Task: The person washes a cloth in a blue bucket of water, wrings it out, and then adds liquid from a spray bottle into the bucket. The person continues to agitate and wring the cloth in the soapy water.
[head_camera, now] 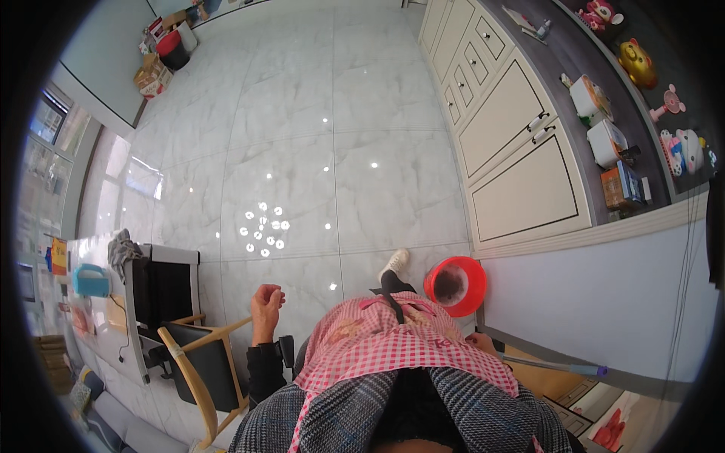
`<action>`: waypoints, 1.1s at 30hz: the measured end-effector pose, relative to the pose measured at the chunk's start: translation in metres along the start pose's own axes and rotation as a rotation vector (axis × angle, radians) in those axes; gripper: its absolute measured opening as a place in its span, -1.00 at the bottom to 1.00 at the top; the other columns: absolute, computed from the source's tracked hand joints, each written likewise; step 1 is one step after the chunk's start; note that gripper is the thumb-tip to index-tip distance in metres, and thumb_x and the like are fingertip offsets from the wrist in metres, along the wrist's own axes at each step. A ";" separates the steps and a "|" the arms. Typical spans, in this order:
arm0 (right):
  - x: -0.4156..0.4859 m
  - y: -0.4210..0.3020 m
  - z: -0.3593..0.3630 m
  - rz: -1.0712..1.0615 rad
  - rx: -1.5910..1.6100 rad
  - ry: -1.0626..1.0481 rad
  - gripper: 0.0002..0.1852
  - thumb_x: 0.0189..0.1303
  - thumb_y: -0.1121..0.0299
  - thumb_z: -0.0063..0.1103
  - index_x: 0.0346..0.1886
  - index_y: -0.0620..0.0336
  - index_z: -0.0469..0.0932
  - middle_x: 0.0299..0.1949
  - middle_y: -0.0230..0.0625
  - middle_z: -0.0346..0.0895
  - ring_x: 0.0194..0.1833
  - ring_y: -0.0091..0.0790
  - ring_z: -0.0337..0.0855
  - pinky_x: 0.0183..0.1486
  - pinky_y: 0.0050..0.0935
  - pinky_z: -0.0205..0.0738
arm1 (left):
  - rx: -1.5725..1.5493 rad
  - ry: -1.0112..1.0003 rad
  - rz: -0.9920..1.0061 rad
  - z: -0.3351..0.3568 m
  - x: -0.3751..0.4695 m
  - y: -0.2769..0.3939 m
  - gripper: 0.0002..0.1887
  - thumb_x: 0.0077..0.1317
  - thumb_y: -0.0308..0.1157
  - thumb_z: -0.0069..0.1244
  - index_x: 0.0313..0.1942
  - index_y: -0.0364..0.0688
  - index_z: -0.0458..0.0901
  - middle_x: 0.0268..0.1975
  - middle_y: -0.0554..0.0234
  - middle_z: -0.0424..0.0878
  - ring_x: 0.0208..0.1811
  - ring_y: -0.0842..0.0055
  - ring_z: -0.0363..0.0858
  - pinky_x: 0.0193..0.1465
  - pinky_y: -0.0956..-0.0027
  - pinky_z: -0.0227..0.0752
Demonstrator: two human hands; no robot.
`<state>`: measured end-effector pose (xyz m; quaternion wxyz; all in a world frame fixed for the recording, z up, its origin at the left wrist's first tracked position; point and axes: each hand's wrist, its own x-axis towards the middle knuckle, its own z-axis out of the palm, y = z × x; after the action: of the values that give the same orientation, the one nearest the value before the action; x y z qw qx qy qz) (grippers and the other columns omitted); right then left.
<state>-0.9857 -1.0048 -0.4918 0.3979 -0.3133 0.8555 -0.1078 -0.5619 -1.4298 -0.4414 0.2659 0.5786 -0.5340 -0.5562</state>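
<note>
My left hand [265, 307] hangs in front of me at the left, its fingers loosely curled and nothing in them. At my right side, my right hand [481, 343] is partly hidden by the pink checked apron [391, 345] I wear. It is closed around a pole [552, 364] with a purple end cap, which sticks out to the right. Whatever is at the pole's other end is hidden. Just ahead of that hand stands a red plastic bucket [481, 286] with dark, foamy water inside. One white shoe [395, 263] of mine shows beside the bucket.
Glossy marble-look tiles [283, 141] cover the floor. Cream cabinets [527, 175] line the right side. A wooden armchair [207, 390] and a white table [107, 340] are on my left. Cardboard boxes [152, 76] and a black bin with red rim [171, 51] stand far left.
</note>
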 end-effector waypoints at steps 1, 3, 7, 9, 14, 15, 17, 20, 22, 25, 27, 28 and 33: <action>0.009 -0.018 -0.013 0.032 0.054 -0.026 -0.70 0.13 0.25 0.14 -0.22 0.30 0.63 -0.37 -0.01 0.64 -0.33 -0.10 0.69 -0.25 -0.27 0.55 | 0.007 0.003 0.009 0.006 0.008 0.006 -0.86 0.29 -0.42 -0.04 -0.25 -0.31 0.57 -0.41 0.22 0.65 -0.42 0.58 0.62 -0.37 0.51 0.48; 0.023 -0.051 -0.047 0.102 0.162 -0.073 -0.73 0.16 0.32 0.11 -0.21 0.35 0.61 -0.40 -0.05 0.64 -0.42 -0.21 0.70 -0.31 -0.33 0.57 | 0.035 0.000 0.026 0.025 0.027 0.021 -0.86 0.28 -0.43 -0.05 -0.26 -0.32 0.57 -0.42 0.22 0.65 -0.43 0.58 0.61 -0.37 0.51 0.48; 0.067 -0.041 -0.081 0.135 0.217 -0.061 -0.77 0.20 0.40 0.06 -0.22 0.40 0.59 -0.44 -0.10 0.64 -0.48 -0.30 0.69 -0.43 -0.38 0.56 | 0.110 -0.041 0.034 0.072 0.066 0.061 -0.85 0.28 -0.44 -0.05 -0.25 -0.34 0.57 -0.42 0.21 0.65 -0.43 0.58 0.61 -0.37 0.51 0.47; 0.094 -0.030 -0.100 0.121 0.265 -0.051 -0.78 0.20 0.40 0.06 -0.23 0.39 0.58 -0.46 -0.13 0.63 -0.51 -0.33 0.67 -0.45 -0.41 0.56 | 0.154 -0.074 0.048 0.097 0.088 0.086 -0.85 0.27 -0.44 -0.06 -0.25 -0.35 0.56 -0.42 0.20 0.65 -0.42 0.57 0.61 -0.36 0.51 0.47; 0.154 0.005 -0.131 0.189 0.467 0.089 -0.81 0.18 0.43 0.05 -0.28 0.38 0.58 -0.55 -0.19 0.59 -0.58 -0.34 0.63 -0.51 -0.42 0.52 | 0.261 -0.139 0.138 0.159 0.149 0.159 -0.83 0.26 -0.45 -0.06 -0.23 -0.37 0.56 -0.40 0.13 0.67 -0.40 0.52 0.64 -0.30 0.45 0.52; 0.166 0.010 -0.139 0.199 0.494 0.119 -0.81 0.17 0.43 0.05 -0.29 0.38 0.58 -0.56 -0.20 0.58 -0.58 -0.35 0.63 -0.52 -0.41 0.51 | 0.262 -0.142 0.150 0.168 0.161 0.167 -0.83 0.26 -0.45 -0.05 -0.23 -0.37 0.56 -0.40 0.14 0.67 -0.40 0.52 0.64 -0.30 0.45 0.52; 0.180 0.016 -0.147 0.210 0.476 0.166 -0.82 0.15 0.44 0.05 -0.30 0.37 0.58 -0.57 -0.21 0.57 -0.59 -0.35 0.63 -0.54 -0.40 0.50 | 0.261 -0.149 0.173 0.184 0.183 0.181 -0.84 0.25 -0.46 -0.05 -0.23 -0.37 0.56 -0.41 0.14 0.66 -0.40 0.52 0.64 -0.30 0.45 0.52; 0.192 0.012 -0.161 0.242 0.536 0.168 -0.83 0.14 0.45 0.07 -0.32 0.37 0.58 -0.56 -0.19 0.59 -0.59 -0.35 0.62 -0.55 -0.38 0.50 | 0.278 -0.155 0.156 0.211 0.213 0.204 -0.85 0.25 -0.46 -0.03 -0.26 -0.38 0.56 -0.43 0.15 0.66 -0.41 0.52 0.64 -0.30 0.45 0.52; 0.198 -0.008 -0.174 0.250 0.425 0.166 -0.82 0.13 0.44 0.08 -0.31 0.37 0.58 -0.53 -0.16 0.60 -0.59 -0.35 0.62 -0.55 -0.39 0.50 | 0.306 -0.161 0.153 0.223 0.235 0.217 -0.85 0.24 -0.46 -0.02 -0.27 -0.38 0.57 -0.43 0.16 0.66 -0.41 0.53 0.64 -0.30 0.45 0.51; 0.209 -0.034 -0.187 0.352 0.392 0.147 -0.81 0.12 0.41 0.09 -0.30 0.36 0.60 -0.51 -0.16 0.62 -0.56 -0.35 0.64 -0.48 -0.37 0.52 | 0.327 -0.194 0.185 0.244 0.279 0.235 -0.86 0.24 -0.46 -0.01 -0.28 -0.37 0.57 -0.44 0.18 0.65 -0.41 0.54 0.63 -0.30 0.46 0.51; 0.219 0.006 -0.155 0.396 0.371 0.245 -0.79 0.10 0.37 0.09 -0.33 0.32 0.61 -0.48 -0.18 0.63 -0.44 -0.32 0.67 -0.35 -0.30 0.54 | 0.301 -0.256 0.226 0.271 0.317 0.250 -0.86 0.23 -0.46 -0.01 -0.28 -0.36 0.57 -0.45 0.19 0.65 -0.42 0.55 0.62 -0.31 0.46 0.51; 0.231 0.004 -0.151 0.410 0.382 0.239 -0.79 0.10 0.37 0.09 -0.33 0.32 0.61 -0.48 -0.18 0.63 -0.44 -0.32 0.67 -0.35 -0.30 0.54 | 0.289 -0.271 0.270 0.278 0.342 0.250 -0.86 0.23 -0.45 0.01 -0.28 -0.34 0.58 -0.46 0.17 0.64 -0.44 0.55 0.60 -0.33 0.46 0.49; 0.289 -0.055 -0.186 0.445 0.421 0.208 -0.80 0.09 0.37 0.10 -0.33 0.31 0.62 -0.48 -0.19 0.63 -0.44 -0.32 0.67 -0.35 -0.30 0.54 | 0.400 -0.360 0.401 0.335 0.443 0.307 -0.85 0.22 -0.43 0.03 -0.26 -0.32 0.57 -0.45 0.15 0.63 -0.45 0.51 0.59 -0.35 0.43 0.45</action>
<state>-1.2406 -1.2397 -0.5222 0.3783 -0.0167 0.8980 -0.2241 -1.0553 -1.8274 -0.4041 0.1525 0.3951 -0.7744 -0.4701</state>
